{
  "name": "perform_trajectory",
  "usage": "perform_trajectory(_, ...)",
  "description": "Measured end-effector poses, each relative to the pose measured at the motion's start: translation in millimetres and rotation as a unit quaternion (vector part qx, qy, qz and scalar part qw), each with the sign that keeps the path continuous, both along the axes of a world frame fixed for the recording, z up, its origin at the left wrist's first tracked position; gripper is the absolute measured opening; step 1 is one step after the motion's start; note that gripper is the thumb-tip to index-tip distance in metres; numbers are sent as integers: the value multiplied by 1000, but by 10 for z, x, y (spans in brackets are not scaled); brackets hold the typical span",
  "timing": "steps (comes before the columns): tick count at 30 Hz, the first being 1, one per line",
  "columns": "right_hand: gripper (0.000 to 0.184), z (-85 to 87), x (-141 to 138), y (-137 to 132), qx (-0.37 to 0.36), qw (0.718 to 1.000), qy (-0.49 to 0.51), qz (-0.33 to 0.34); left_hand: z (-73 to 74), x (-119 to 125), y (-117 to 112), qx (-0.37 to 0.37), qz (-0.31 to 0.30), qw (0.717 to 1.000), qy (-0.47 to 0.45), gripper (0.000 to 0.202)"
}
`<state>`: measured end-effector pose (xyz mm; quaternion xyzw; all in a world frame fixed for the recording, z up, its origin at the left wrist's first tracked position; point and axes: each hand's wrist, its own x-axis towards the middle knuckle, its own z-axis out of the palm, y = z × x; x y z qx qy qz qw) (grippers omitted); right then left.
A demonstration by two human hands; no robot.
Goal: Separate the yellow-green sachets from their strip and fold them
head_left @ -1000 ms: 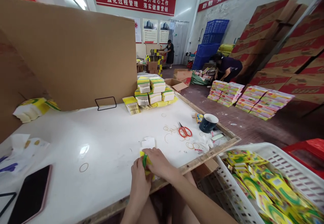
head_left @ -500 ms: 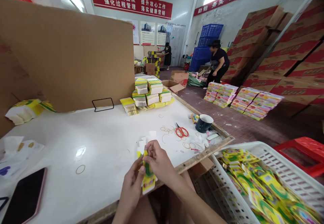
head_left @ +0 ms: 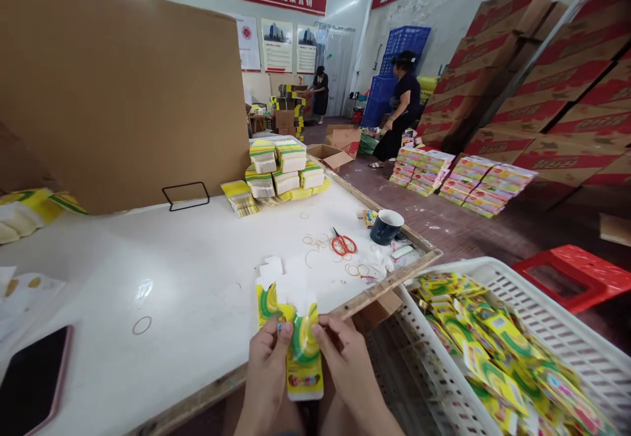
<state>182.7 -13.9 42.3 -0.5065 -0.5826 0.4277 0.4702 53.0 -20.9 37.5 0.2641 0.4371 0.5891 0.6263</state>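
Observation:
Both my hands hold a small stack of yellow-and-green printed packets (head_left: 300,344) at the near edge of the white table (head_left: 197,291). My left hand (head_left: 266,370) pinches the stack's left side, thumb on top. My right hand (head_left: 348,363) grips its right side. The packets are fanned apart, white tabs pointing up, one packet hanging lower in front. A white crate (head_left: 497,291) full of the same packets (head_left: 493,363) sits to my right.
A phone (head_left: 32,383) lies at the near left. Red scissors (head_left: 344,244), rubber bands (head_left: 142,325) and a dark mug (head_left: 387,227) are on the table's right. Bundled packet stacks (head_left: 280,173) stand before a cardboard screen (head_left: 123,94). A person (head_left: 399,110) works beyond, a red stool (head_left: 572,275) at right.
My hands lifted the packets off the table edge, drew them toward me and fanned them apart. The camera view shifted left; the person by the boxes straightened up.

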Motion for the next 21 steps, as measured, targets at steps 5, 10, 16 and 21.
perform_trajectory(5, 21, -137, 79, 24, -32, 998, 53, 5, -7, -13, -42, 17, -20, 992, 127, 60)
perform_trajectory(10, 44, -142, 222, 59, -64, 985, 134, 90, 126, -99, -76, 45, -100, 983, 146, 58)
perform_trajectory(16, 21, 3, 398, 103, -58, 979, 102, 164, 177, -113, -87, 38, -229, 972, 32, 35)
perform_trajectory(21, 25, 15, 400, 118, -3, 993, 29, 117, 163, -47, -124, 41, -208, 977, 13, 52)
